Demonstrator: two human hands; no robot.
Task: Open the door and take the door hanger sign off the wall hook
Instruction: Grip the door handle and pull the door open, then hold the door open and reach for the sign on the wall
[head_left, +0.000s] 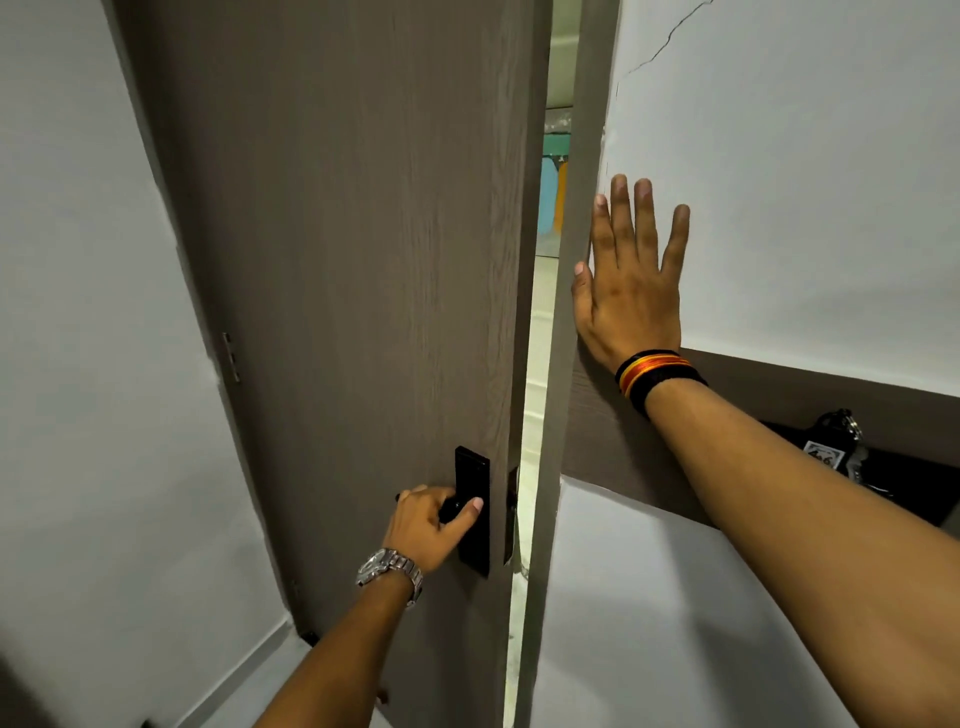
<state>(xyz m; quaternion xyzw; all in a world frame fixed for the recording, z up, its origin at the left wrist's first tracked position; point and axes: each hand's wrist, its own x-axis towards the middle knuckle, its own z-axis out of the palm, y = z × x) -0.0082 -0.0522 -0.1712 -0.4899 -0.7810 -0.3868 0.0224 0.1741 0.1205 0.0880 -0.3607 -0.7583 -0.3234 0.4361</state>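
Note:
A grey-brown wood-grain door (353, 260) fills the middle and stands ajar, with a narrow bright gap along its right edge. My left hand (431, 525), with a metal watch on the wrist, is shut on the black door handle (457, 512), which sits on a black lock plate (474, 512). My right hand (631, 280) lies flat and open against the door frame (576, 156) and the white wall, fingers spread upward. No door hanger sign or wall hook shows.
White walls (88, 312) close in on both sides. A brown band with a dark recessed shelf (904, 478) holding keys and a tag (831, 441) runs along the right wall. Through the gap, a bright floor and blue and orange shapes (551, 197) appear.

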